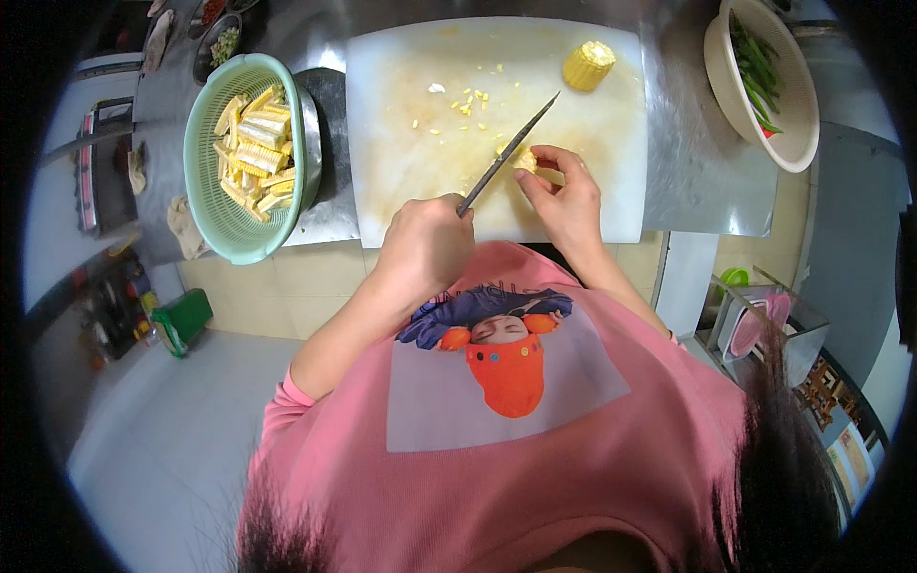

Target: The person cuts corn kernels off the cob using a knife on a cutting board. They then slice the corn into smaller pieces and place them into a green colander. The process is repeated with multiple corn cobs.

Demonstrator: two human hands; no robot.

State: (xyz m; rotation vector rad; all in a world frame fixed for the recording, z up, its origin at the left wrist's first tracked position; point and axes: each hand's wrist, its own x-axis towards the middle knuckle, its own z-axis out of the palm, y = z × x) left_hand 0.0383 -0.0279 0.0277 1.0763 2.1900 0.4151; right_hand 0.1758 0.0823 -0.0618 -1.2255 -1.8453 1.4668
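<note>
My left hand (430,236) is closed round the handle of a knife (509,154), its dark blade seen nearly edge-on and slanting up to the right over the white cutting board (401,172). Between the thumb and fingers of my right hand (569,190) is a piece of corn cob (526,160), close beside the blade and partly hidden. A thick upright section of corn cob (589,66) stands at the board's upper right. Loose kernels (467,107) and a small white scrap (436,88) lie on the board.
Left of the board, a green plastic basket (193,157) holds many cut corn strips (259,154). A bowl of chopped greens (223,46) stands beyond it. A cream basket (806,122) with green peppers (756,68) is at right. A cloth (185,228) lies at the steel counter's left edge.
</note>
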